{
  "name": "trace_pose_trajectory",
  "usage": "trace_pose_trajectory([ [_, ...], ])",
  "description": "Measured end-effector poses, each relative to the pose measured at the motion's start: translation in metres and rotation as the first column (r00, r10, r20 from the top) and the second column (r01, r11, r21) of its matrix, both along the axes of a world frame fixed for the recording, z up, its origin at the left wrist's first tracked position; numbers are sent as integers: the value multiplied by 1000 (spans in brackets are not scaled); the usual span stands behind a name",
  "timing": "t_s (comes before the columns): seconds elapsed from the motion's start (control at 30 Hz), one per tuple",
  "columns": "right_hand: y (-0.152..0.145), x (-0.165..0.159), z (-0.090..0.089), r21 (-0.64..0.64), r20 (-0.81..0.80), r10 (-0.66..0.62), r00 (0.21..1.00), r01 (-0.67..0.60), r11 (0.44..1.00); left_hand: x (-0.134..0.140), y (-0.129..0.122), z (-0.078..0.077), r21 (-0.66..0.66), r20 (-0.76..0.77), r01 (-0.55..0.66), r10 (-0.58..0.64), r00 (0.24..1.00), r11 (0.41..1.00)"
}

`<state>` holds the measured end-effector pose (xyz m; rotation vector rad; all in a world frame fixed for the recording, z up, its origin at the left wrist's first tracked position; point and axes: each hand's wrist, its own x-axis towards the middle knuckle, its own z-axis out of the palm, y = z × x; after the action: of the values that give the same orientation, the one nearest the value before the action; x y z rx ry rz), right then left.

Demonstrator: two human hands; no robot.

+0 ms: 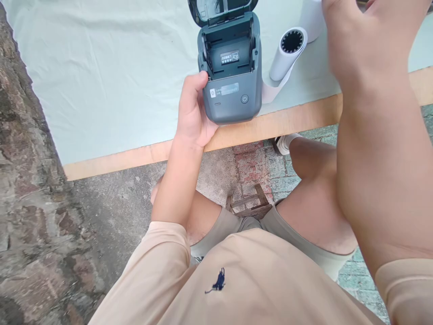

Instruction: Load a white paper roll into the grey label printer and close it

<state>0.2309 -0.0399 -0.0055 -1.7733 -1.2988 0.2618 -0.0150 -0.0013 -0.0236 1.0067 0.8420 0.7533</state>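
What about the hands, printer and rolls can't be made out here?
In the head view:
- Right hand: fingers mostly cut off by top edge; grip unclear.
- Left hand: most fingers hidden behind the printer.
- Lid, farther roll: cut off, same edge.
- Label inside: print too small.

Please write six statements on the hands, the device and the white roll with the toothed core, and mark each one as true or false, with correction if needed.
1. The left hand holds the grey device. True.
2. The white roll has a dark toothed core. True.
3. This roll sits inside the device. False: it is outside, beside the device on the pale cloth.
4. The power button is on the device's body. True.
5. Both hands hold the device. False: the right hand is away from it, partly out of the picture.
6. The device's lid is shut. False: the lid is open.
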Motion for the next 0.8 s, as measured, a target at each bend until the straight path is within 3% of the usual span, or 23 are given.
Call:
trace_pose_trajectory([
  [0.03,0,-5,3,-27,76,-2,997,4,1000,0,0,0,1,0,1,-1,1000,1000],
  [0.13,1,-12,9,-87,90,-5,996,13,996,0,0,1,2,-6,0,0,1000,1000],
  [0.4,-2,-11,10,-21,63,-5,998,6,1000,-3,1,-4,9,27,9,-9,1000,1000],
  [0.5,-4,-9,9,-75,155,21,988,-10,997,-3,1,-5,1,20,20,-20,1000,1000],
  [0.6,-2,-8,10,-163,232,-13,973,52,985,-3,1,-4,7,5,27,-27,1000,1000],
  [0.8,2,-14,15,-240,189,-92,978,137,961,-3,1,-5,14,24,42,-43,999,999],
])
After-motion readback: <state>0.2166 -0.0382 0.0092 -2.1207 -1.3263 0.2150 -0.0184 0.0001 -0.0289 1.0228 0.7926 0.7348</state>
